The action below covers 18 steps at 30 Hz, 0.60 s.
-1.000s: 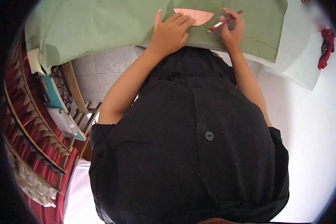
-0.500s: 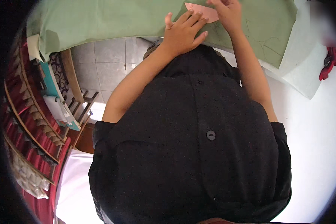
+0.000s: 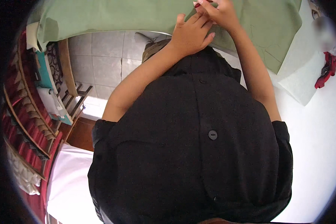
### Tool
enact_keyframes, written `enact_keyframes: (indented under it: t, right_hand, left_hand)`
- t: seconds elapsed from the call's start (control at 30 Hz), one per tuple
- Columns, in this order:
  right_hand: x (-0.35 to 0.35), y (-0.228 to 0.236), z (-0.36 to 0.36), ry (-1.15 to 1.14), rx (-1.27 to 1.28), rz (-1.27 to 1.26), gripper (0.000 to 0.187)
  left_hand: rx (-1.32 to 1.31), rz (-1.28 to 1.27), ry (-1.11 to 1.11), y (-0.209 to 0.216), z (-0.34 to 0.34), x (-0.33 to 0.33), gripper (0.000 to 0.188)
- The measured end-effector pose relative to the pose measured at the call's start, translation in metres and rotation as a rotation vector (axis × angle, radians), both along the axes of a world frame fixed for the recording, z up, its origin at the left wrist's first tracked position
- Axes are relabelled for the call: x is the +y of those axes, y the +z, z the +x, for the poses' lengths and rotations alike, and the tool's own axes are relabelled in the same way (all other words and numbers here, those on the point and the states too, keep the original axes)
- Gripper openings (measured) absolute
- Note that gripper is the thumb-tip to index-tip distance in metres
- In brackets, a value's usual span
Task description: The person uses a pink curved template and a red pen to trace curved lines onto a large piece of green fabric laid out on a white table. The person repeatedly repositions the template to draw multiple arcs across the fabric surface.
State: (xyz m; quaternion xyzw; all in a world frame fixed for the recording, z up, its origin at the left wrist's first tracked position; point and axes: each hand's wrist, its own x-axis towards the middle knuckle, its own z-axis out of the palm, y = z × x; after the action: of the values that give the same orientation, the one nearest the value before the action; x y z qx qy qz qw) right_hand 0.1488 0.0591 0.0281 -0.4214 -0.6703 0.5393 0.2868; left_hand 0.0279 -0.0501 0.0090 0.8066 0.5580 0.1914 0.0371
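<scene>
Now the right hand (image 3: pixel 221 14) reaches across with the red pen (image 3: pixel 198 5)

Just a second ago, the right hand was off to one side of the pink paper (image 3: pixel 200 10), with a gap between it and the left hand (image 3: pixel 192 35). Now it has moved over, and its fingers look right up against the left fingertips, or over them. So both hands seem to be busy at one small spot.

The pink paper is between 12 and 1 o'clock, on the green cloth (image 3: pixel 119 16). Only a little bit peeks out, because the hands and the top edge hide more of it than before.

The right grip, at 1 o'clock, is closed around the red pen. Its pale tip now points to 9 o'clock. I cannot tell if the tip touches anything.

The left grip pinches nothing. Its fingers are spread out flat and reach toward 12 o'clock, and they seem to keep the paper still.

Thin dark lines (image 3: pixel 270 52) are on the cloth at 2 o'clock. A white sheet (image 3: pixel 298 82) and a red cloth (image 3: pixel 327 69) are between 2 and 3 o'clock.
</scene>
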Motion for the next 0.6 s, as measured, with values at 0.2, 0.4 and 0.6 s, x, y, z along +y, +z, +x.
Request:
enact_keyframes:
  t: [0.2, 0.4, 0.6]
  right_hand:
    - [0.0006, 0.004, 0.0043, 0.004, -0.098, -0.075, 0.014]
    - [-0.0012, 0.0071, 0.0026, 0.06, -0.089, 0.055, 0.015]
    - [-0.0021, 0.0079, 0.0019, 0.082, -0.14, 0.199, 0.015]
  left_hand:
    - [0.029, 0.013, -0.002, -0.0012, 0.0003, -0.0004, 0.035]
    - [0.033, 0.014, -0.003, -0.0018, 0.0, -0.0004, 0.036]
    - [0.026, 0.009, -0.007, 0.0007, -0.0005, 0.0, 0.035]
